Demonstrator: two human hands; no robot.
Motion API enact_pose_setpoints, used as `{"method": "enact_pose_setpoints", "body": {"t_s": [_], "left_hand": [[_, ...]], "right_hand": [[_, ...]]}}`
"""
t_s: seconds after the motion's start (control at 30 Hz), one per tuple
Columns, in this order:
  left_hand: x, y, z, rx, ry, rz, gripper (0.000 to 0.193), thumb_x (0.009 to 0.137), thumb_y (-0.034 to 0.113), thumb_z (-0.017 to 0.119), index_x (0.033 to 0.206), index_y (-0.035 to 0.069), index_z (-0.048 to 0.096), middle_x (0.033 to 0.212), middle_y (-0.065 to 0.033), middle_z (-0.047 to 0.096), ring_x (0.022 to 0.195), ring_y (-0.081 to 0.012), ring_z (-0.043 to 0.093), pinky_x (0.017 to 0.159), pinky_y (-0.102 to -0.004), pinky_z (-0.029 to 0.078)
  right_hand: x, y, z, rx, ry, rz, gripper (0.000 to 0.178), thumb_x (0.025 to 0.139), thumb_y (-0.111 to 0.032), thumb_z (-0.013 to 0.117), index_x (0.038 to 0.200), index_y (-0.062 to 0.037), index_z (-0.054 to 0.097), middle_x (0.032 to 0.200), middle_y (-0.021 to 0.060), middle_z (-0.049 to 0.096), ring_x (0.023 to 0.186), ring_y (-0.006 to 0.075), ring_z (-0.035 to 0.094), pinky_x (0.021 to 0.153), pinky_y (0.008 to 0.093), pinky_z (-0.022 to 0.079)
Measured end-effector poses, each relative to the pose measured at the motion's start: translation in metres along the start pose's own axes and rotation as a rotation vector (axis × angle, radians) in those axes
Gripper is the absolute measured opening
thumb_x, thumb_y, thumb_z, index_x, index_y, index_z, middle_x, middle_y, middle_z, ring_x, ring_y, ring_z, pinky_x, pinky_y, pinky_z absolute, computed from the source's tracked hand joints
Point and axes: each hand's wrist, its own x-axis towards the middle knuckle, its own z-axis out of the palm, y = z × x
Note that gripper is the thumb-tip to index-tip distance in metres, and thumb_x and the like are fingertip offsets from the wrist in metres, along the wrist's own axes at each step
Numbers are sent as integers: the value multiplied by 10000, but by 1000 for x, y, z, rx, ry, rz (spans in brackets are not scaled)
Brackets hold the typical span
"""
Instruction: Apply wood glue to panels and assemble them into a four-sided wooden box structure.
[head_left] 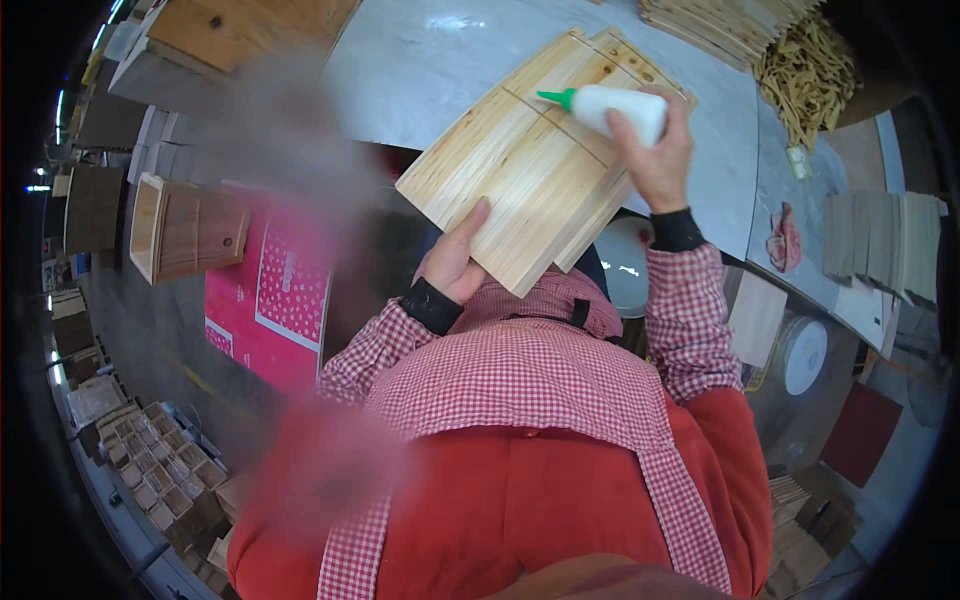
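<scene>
My right hand (660, 155) grips a white squeeze bottle (622, 108) with a green pointed nozzle (555, 98). It is tilted on its side over a pale wooden panel (510, 170), the nozzle pointing left. Two dark grooves cross the panel, and a second wooden panel (590, 222) shows under its right edge. My left hand (458, 258) holds the upper panel at its near left edge, thumb on top and fingers hidden beneath. The panels slope from the table towards my lap. Whether glue is coming out is too small to tell.
A grey-white table (400, 75) lies ahead. Thin wooden strips (810, 75) are heaped at the far right, near stacked boards (725, 25). A red cloth (785, 238) and grey slats (880, 240) lie right. A wooden box (190, 228) stands left on a pink carton (235, 290).
</scene>
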Motion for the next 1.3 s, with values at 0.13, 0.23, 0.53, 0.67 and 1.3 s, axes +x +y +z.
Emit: {"method": "enact_pose_setpoints", "body": {"t_s": [0.13, 0.23, 0.53, 0.67, 1.3], "left_hand": [[-2, 0, 3, 15, 23, 1, 542, 915, 164, 620, 1368, 14, 360, 1343, -154, 473, 1227, -275, 484, 1044, -412, 408], [-2, -2, 2, 11, 24, -3, 560, 911, 167, 627, 1373, 14, 352, 1347, -154, 469, 1233, -277, 478, 1049, -417, 401], [-2, 3, 4, 12, -19, -15, 578, 892, 171, 654, 1367, 24, 360, 1332, -147, 483, 1222, -278, 485, 1041, -419, 408], [0, 3, 2, 32, 22, -7, 571, 889, 176, 658, 1360, 31, 370, 1317, -143, 493, 1217, -273, 490, 1036, -420, 414], [4, 26, 1, 34, -65, -74, 542, 935, 202, 583, 1378, 28, 325, 1329, -163, 478, 1219, -294, 497, 1018, -451, 440]], "right_hand": [[6, 4, 40, -40, -31, -104, 437, 737, -227, 775, 1049, -25, 544, 908, 138, 619, 794, 242, 625, 703, 334, 506], [6, 8, 43, -105, -59, -155, 433, 745, -217, 769, 1061, -27, 542, 912, 141, 624, 796, 246, 628, 704, 333, 507], [-17, -8, -31, -314, -162, -301, 389, 771, -160, 744, 1076, -24, 543, 880, 124, 625, 785, 213, 626, 686, 304, 501], [-42, -18, -70, -313, -153, -183, 394, 759, -153, 746, 1073, -18, 548, 896, 136, 616, 773, 226, 629, 667, 322, 505], [-10, 51, -99, 264, 581, 376, 396, 842, -269, 703, 1058, 3, 513, 845, 69, 583, 572, 110, 545, 423, 220, 438]]}}
